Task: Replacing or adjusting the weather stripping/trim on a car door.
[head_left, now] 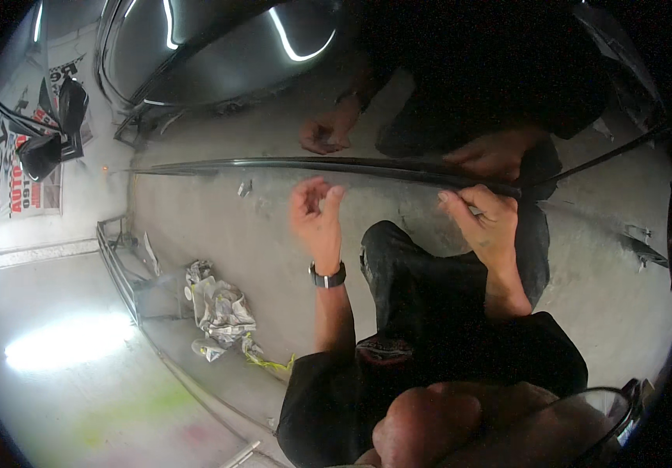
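Note:
A long, narrow black trim strip [297,163] runs across the view along the bottom of a glossy dark car panel [234,129]. Just below its middle is my left hand [318,218], with a dark watch [327,276] on the wrist. Its fingers are loosely curled and the thumb stands apart, with nothing visible between them. Farther right, my right hand [492,222] has thumb and fingers bent together at the strip's lower edge, near its right end. The fingertips appear to pinch that edge; their far side is hidden. Both hands are mirrored in the panel.
Crumpled paper and plastic [223,308] lie on the grey floor [188,210] at left, near a metal frame [117,269]. A printed banner [35,175] hangs on the pale wall. My bent knee [387,242] is below the strip, between my hands.

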Tool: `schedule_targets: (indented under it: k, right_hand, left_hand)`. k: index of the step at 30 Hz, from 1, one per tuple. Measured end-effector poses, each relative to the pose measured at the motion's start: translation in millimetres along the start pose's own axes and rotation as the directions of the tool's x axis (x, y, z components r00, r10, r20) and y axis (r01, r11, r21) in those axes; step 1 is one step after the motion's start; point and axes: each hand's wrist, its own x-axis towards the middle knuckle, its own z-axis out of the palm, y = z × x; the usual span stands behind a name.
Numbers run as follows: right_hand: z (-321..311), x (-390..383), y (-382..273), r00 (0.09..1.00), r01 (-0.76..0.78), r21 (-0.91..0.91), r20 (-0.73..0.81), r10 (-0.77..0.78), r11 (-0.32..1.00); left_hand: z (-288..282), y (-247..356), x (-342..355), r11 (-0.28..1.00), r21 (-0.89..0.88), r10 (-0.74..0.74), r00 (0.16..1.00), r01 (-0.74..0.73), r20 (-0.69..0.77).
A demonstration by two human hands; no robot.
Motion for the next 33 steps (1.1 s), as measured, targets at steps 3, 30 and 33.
schedule_targets:
  k: [3, 30, 33]
  right_hand:
    - [1, -1, 1, 1.0, -0.026, -0.027, 0.0, 0.026, 0.999]
    - [44, 49, -28, 0.38, 0.836, 0.188, 0.479, -0.791, 0.516]
    - [55, 56, -1, 0.344, 0.892, 0.148, 0.394, -0.852, 0.428]
  left_hand:
    - [16, 17, 14, 0.994, -0.113, 0.003, 0.999, 0.001, 0.032]
    - [20, 13, 23, 0.999, -0.045, 0.009, 1.0, -0.008, 0.017]
    - [20, 6, 25, 0.997, -0.059, 0.056, 0.998, -0.055, 0.021]
